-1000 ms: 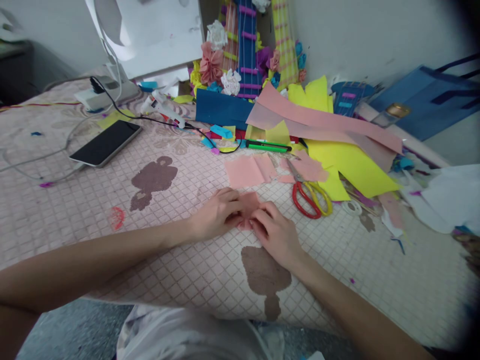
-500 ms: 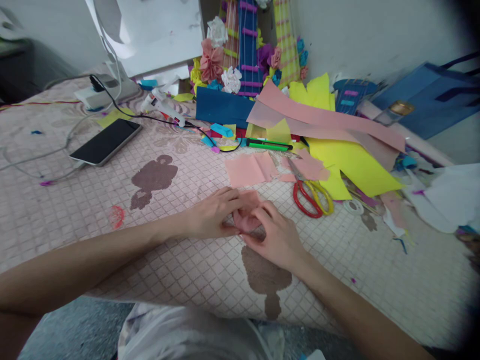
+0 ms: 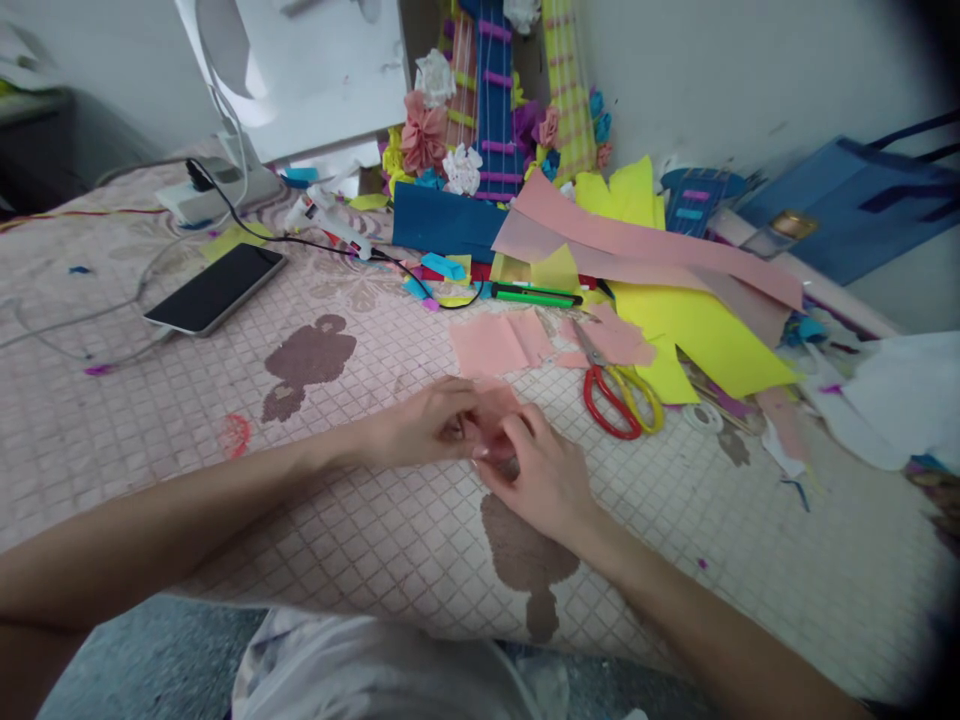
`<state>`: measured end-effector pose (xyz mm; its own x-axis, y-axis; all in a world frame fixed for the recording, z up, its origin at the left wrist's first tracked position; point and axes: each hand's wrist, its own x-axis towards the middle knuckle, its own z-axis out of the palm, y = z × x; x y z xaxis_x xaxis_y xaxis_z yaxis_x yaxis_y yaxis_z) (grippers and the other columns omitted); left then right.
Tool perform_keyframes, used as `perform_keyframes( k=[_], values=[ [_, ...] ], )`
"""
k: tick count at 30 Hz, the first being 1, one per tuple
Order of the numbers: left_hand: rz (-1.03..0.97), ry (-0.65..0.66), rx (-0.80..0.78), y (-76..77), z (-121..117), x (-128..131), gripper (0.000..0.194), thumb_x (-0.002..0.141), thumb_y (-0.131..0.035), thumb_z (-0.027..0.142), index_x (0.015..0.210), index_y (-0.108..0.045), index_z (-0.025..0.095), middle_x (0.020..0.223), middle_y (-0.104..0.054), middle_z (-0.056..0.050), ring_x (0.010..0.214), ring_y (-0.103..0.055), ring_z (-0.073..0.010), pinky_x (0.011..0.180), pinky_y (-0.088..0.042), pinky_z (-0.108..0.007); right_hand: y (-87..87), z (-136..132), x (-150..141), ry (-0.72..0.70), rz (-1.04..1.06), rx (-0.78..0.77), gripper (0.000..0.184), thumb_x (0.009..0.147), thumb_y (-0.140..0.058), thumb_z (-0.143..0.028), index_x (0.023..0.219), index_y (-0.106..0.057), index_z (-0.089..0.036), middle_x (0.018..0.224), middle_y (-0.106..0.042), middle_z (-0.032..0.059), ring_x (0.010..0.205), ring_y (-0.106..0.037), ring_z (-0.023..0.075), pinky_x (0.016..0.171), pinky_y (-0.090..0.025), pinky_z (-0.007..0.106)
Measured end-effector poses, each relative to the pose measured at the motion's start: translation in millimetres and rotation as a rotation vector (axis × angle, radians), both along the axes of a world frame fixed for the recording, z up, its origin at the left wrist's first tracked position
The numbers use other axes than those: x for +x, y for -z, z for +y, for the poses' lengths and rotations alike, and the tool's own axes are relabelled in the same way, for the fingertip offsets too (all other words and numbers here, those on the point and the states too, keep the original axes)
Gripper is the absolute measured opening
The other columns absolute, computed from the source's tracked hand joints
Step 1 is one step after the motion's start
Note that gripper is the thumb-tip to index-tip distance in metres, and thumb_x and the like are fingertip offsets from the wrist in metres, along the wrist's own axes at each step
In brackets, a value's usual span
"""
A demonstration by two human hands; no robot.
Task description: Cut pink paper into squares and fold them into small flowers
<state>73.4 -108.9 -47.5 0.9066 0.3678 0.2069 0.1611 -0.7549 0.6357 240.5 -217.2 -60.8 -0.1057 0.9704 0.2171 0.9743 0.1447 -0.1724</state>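
My left hand (image 3: 420,425) and my right hand (image 3: 540,475) meet at the middle of the quilted pink surface. Both pinch a small folded piece of pink paper (image 3: 496,412) between their fingertips, lifted slightly off the cloth. Most of the piece is hidden by my fingers. Just beyond it lie loose pink paper squares (image 3: 501,340).
Red-and-yellow scissors (image 3: 622,392) lie right of my hands, beside yellow sheets (image 3: 697,335) and a long pink sheet (image 3: 645,245). A green pen (image 3: 536,295), a glue gun (image 3: 330,215), a black phone (image 3: 214,288) and a paper-flower craft (image 3: 480,110) sit farther back.
My fingers have gathered the pink piece up from flat on the cloth into a pinch between both hands. The view has shifted slightly.
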Motion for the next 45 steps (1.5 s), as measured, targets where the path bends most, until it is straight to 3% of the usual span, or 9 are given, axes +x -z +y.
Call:
perform_keyframes(
  k=[4,8,11,16,21,29,36,42,45],
  values=[
    [-0.095,-0.279,0.188,11.2,0,-2,0.011,0.083,-0.058,0.021,0.091,-0.057,0.015,0.098,-0.056,-0.009,0.097,-0.050,-0.0214,0.084,-0.044,-0.036,-1.4,0,1,-0.002,0.014,-0.017,0.028,0.082,-0.054,-0.047,0.086,-0.050,-0.020,0.095,-0.055,0.0059,0.072,-0.057,0.0179,0.052,-0.035,0.028],
    [-0.121,-0.390,0.406,12.2,3,-13,0.014,0.083,-0.059,0.018,0.096,-0.056,0.016,0.107,-0.055,-0.011,0.103,-0.048,-0.0247,0.088,-0.041,-0.043,-1.4,0,0,-0.003,0.007,-0.021,0.027,0.081,-0.055,-0.047,0.087,-0.051,-0.021,0.093,-0.055,0.0050,0.074,-0.057,0.0185,0.052,-0.034,0.028],
    [-0.231,-0.273,0.352,4.7,-3,-15,0.010,0.086,-0.052,0.014,0.096,-0.056,0.017,0.099,-0.060,-0.007,0.094,-0.054,-0.0192,0.084,-0.044,-0.037,-1.1,0,-1,0.009,-0.001,-0.022,0.028,0.082,-0.054,-0.047,0.093,-0.051,-0.021,0.096,-0.054,0.0054,0.074,-0.057,0.0191,0.051,-0.034,0.028],
    [-0.185,0.104,-0.030,2.5,-23,-2,0.017,0.090,-0.043,0.010,0.099,-0.057,0.014,0.098,-0.062,-0.009,0.095,-0.058,-0.0154,0.084,-0.048,-0.028,-4.8,0,3,-0.011,0.030,-0.084,0.023,0.080,-0.056,-0.042,0.087,-0.049,-0.021,0.096,-0.053,0.0044,0.072,-0.057,0.0181,0.049,-0.034,0.028],
    [-0.137,0.079,-0.104,8.9,-23,1,0.015,0.086,-0.048,0.008,0.097,-0.056,0.012,0.097,-0.060,-0.011,0.093,-0.057,-0.0176,0.081,-0.048,-0.031,-5.5,-3,19,-0.037,0.210,-0.072,0.027,0.080,-0.056,-0.034,0.101,-0.045,-0.021,0.102,-0.050,0.0065,0.083,-0.057,0.0190,0.055,-0.041,0.027],
    [-0.154,0.141,-0.142,10.4,-16,-2,0.014,0.085,-0.048,0.008,0.092,-0.059,0.013,0.102,-0.060,-0.011,0.096,-0.057,-0.0178,0.083,-0.048,-0.031,2.0,-3,36,0.026,0.327,-0.050,0.007,0.086,-0.049,-0.022,0.091,-0.045,-0.021,0.091,-0.051,0.0046,0.074,-0.055,0.0171,0.060,-0.043,0.029],
    [-0.141,0.150,-0.136,7.9,-14,-3,0.014,0.084,-0.049,0.007,0.091,-0.060,0.013,0.103,-0.060,-0.011,0.097,-0.058,-0.0181,0.084,-0.048,-0.029,-8.6,9,57,0.032,0.584,-0.179,0.009,0.089,-0.044,-0.024,0.087,-0.052,-0.021,0.077,-0.058,0.0012,0.066,-0.053,0.0139,0.061,-0.041,0.026],
    [-0.176,0.160,-0.211,4.3,-14,-2,0.018,0.087,-0.046,0.009,0.088,-0.063,0.013,0.099,-0.063,-0.010,0.092,-0.060,-0.0168,0.081,-0.049,-0.029,-10.0,39,55,-0.027,0.476,-0.196,0.012,0.085,-0.050,-0.027,0.074,-0.050,-0.021,0.066,-0.057,-0.0022,0.059,-0.051,0.0124,0.055,-0.035,0.025],
    [-0.284,0.037,-0.230,8.7,-12,-4,0.019,0.087,-0.045,0.010,0.094,-0.063,0.015,0.100,-0.064,-0.010,0.093,-0.061,-0.0161,0.079,-0.050,-0.028,-10.3,47,50,-0.014,0.412,-0.210,0.016,0.080,-0.057,-0.031,0.071,-0.048,-0.021,0.061,-0.054,-0.0040,0.055,-0.049,0.0120,0.052,-0.032,0.024]
  ],
)
